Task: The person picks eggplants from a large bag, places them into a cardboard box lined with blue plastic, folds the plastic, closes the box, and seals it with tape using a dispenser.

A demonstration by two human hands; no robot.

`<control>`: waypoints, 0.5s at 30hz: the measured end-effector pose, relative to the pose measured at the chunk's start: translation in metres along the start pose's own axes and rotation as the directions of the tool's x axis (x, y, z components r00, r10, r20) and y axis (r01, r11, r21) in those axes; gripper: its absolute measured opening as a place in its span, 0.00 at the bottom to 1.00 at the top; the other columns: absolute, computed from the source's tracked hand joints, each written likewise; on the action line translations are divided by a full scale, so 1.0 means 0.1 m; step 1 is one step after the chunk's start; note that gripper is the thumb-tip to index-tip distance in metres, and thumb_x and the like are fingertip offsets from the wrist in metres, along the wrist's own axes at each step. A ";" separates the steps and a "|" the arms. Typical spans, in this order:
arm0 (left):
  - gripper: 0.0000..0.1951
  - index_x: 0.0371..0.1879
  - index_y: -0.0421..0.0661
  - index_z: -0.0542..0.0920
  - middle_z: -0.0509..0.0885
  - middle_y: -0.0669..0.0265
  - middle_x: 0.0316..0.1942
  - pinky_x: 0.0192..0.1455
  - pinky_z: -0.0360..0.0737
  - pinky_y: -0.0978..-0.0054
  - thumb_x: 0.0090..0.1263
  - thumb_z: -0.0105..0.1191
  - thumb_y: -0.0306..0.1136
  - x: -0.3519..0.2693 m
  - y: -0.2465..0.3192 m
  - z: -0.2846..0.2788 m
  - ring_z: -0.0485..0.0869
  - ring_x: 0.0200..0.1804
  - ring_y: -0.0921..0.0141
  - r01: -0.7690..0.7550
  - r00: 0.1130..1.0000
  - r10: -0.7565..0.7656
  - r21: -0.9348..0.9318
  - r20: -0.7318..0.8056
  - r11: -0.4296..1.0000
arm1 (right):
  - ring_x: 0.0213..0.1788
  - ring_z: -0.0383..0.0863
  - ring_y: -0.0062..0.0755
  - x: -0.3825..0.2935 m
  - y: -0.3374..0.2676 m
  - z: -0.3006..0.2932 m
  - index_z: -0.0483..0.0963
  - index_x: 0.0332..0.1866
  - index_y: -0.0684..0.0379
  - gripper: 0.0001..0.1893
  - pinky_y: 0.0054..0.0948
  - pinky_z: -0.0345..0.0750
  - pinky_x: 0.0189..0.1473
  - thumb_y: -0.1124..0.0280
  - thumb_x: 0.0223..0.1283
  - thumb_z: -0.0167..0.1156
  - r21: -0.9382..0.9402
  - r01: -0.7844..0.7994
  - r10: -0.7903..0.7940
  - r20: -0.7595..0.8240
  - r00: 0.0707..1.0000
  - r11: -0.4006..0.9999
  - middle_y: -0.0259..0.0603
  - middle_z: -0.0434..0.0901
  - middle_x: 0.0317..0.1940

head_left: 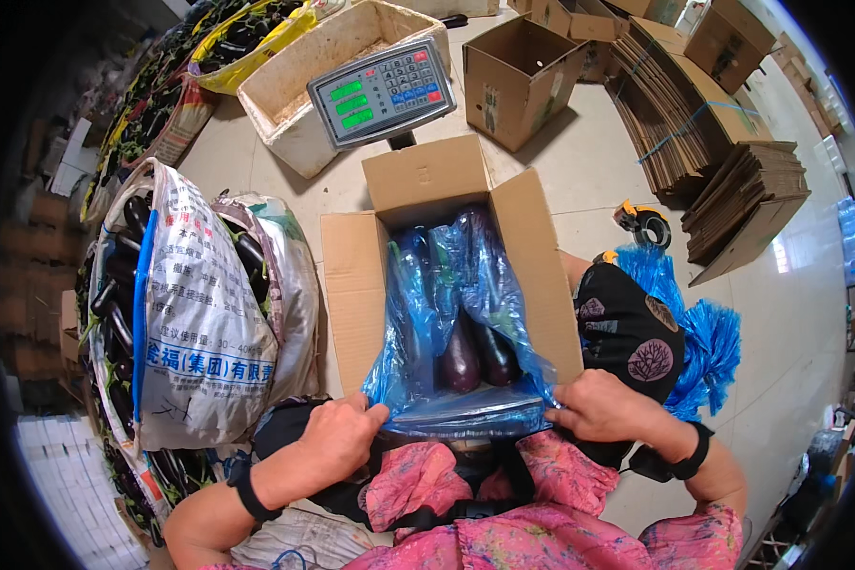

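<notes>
Before me stands an opened cardboard box [349, 292] with its flaps spread. A thin blue plastic liner bag [463, 417] lines it and drapes over the near edge. Inside lie several dark purple eggplants [462, 360], some showing bare and others veiled by the blue film. My left hand [345, 431] pinches the liner at the box's near left corner. At the near right corner, my right hand [591, 406] grips the other side of the liner. The box's bottom is hidden.
A digital scale display [381, 92] rises behind the box, before a foam crate [278, 135]. Woven sacks [206, 328] of eggplants stand at left. An empty carton [520, 85], flattened cartons [684, 121], a tape dispenser [645, 224] and blue plastic bags [709, 349] are at right.
</notes>
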State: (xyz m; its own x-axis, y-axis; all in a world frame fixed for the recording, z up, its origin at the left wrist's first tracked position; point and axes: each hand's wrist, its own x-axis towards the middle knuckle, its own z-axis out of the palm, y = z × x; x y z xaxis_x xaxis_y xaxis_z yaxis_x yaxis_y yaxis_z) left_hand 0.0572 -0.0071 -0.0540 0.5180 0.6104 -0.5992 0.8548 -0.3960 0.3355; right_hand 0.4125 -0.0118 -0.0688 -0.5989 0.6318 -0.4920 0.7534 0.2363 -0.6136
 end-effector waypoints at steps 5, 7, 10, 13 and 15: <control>0.07 0.39 0.42 0.80 0.83 0.66 0.33 0.44 0.77 0.73 0.64 0.55 0.27 0.15 -0.17 -0.50 0.81 0.37 0.70 -0.063 0.985 -0.102 -0.833 -0.141 0.549 | 0.25 0.73 0.15 0.13 0.02 -0.38 0.75 0.46 0.61 0.10 0.19 0.71 0.26 0.66 0.69 0.54 0.984 -0.041 0.245 -0.003 0.970 0.175 0.29 0.78 0.30; 0.09 0.43 0.40 0.78 0.80 0.72 0.34 0.45 0.77 0.74 0.65 0.54 0.27 0.31 -0.24 -0.55 0.78 0.39 0.76 -0.070 0.960 -0.218 -0.906 -0.174 0.417 | 0.31 0.76 0.16 0.20 -0.08 -0.48 0.72 0.52 0.63 0.15 0.18 0.73 0.32 0.64 0.68 0.57 0.987 0.102 0.147 -0.121 0.982 0.127 0.34 0.79 0.35; 0.34 0.64 0.42 0.65 0.78 0.58 0.49 0.55 0.76 0.69 0.58 0.65 0.34 0.20 -0.07 -0.46 0.79 0.49 0.67 -0.050 0.977 -0.143 -0.819 -0.160 0.572 | 0.39 0.81 0.33 0.11 -0.23 -0.51 0.67 0.60 0.65 0.34 0.33 0.79 0.44 0.56 0.53 0.70 0.404 0.184 -0.021 -0.376 0.927 0.896 0.50 0.77 0.46; 0.37 0.63 0.41 0.67 0.78 0.48 0.50 0.57 0.75 0.62 0.54 0.69 0.35 0.10 0.06 -0.23 0.79 0.53 0.53 -0.156 0.972 0.028 -0.554 -0.232 0.818 | 0.39 0.81 0.54 -0.08 -0.24 -0.33 0.71 0.49 0.63 0.24 0.44 0.78 0.39 0.61 0.52 0.69 -0.113 -0.001 -0.034 -0.307 0.951 0.994 0.56 0.77 0.45; 0.23 0.51 0.40 0.76 0.81 0.52 0.44 0.51 0.76 0.64 0.58 0.65 0.32 0.24 0.08 -0.18 0.80 0.47 0.55 -0.108 0.991 0.052 -0.534 -0.119 0.838 | 0.35 0.81 0.56 0.01 -0.18 -0.27 0.71 0.31 0.64 0.10 0.48 0.76 0.34 0.69 0.56 0.61 -0.035 0.090 -0.095 -0.217 0.971 0.995 0.54 0.79 0.29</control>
State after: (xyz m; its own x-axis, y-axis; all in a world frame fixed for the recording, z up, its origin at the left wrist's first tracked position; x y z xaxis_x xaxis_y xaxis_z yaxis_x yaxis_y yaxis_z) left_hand 0.0773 0.0167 -0.0528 0.5619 0.6664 -0.4900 0.6778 -0.0315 0.7345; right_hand 0.4054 0.0045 -0.0416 -0.5945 0.7518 -0.2853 0.7059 0.3180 -0.6329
